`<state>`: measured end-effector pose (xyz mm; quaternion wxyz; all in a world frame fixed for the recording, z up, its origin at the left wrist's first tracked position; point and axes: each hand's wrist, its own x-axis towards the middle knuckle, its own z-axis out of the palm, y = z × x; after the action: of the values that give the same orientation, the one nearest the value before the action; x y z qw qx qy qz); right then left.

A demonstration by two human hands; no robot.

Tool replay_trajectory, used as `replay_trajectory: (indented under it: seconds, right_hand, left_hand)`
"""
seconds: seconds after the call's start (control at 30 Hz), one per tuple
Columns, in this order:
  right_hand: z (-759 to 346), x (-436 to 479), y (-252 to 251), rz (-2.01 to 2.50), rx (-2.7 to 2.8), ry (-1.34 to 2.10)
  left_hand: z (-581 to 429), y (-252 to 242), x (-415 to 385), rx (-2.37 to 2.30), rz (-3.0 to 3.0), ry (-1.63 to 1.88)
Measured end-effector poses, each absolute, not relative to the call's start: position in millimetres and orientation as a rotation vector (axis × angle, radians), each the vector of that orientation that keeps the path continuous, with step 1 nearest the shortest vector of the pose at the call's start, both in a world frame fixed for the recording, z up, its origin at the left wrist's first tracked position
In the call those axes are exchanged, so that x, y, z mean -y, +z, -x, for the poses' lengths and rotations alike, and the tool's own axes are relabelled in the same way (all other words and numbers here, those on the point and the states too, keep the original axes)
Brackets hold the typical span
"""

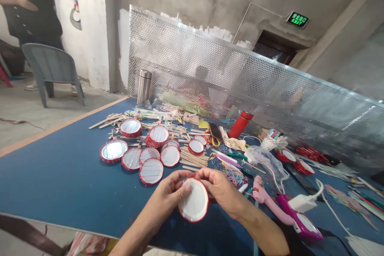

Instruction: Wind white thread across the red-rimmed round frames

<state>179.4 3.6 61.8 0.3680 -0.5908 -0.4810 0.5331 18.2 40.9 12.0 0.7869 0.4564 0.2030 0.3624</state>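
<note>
Near the table's front edge I hold up a round white disc (pixel 195 204) with a red rim. My left hand (pixel 172 192) is closed on its left side, the thumb lying on the white face. At the upper right of the rim, my right hand (pixel 220 190) pinches the edge; its fingertips are partly hidden behind the disc. Just beyond my hands lie more discs like it, some single, such as one white disc (pixel 151 171), others piled in a stack of discs (pixel 157 135). Flat wooden sticks (pixel 194 158) lie behind my hands.
Right of my hands are a pink glue gun (pixel 265 198), a purple device (pixel 300 216), white cables and small coloured rubber bands (pixel 234 178). A red bottle (pixel 241 124) and a steel flask (pixel 144 87) stand before a perforated metal panel (pixel 192 60). Another person (pixel 33 16) stands behind a grey chair (pixel 51 64).
</note>
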Motion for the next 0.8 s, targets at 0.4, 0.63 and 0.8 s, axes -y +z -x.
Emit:
replay_trajectory:
  seconds: [0.4, 0.63, 0.8]
  right_hand:
    - [-172.7, -1.2, 56.7, 1.401, 1.298, 1.333]
    - [-168.0, -0.8, 53.3, 1.415, 1.254, 1.379]
    - [-167.1, 1.0, 55.2, 1.382, 1.103, 1.393]
  left_hand:
    - [-17.2, 14.1, -40.0, -0.506, -0.994, 0.793]
    - [-17.2, 13.4, -41.2, -0.564, -0.936, 0.838]
    - [-17.6, 15.6, -40.7, -0.539, -0.938, 0.823]
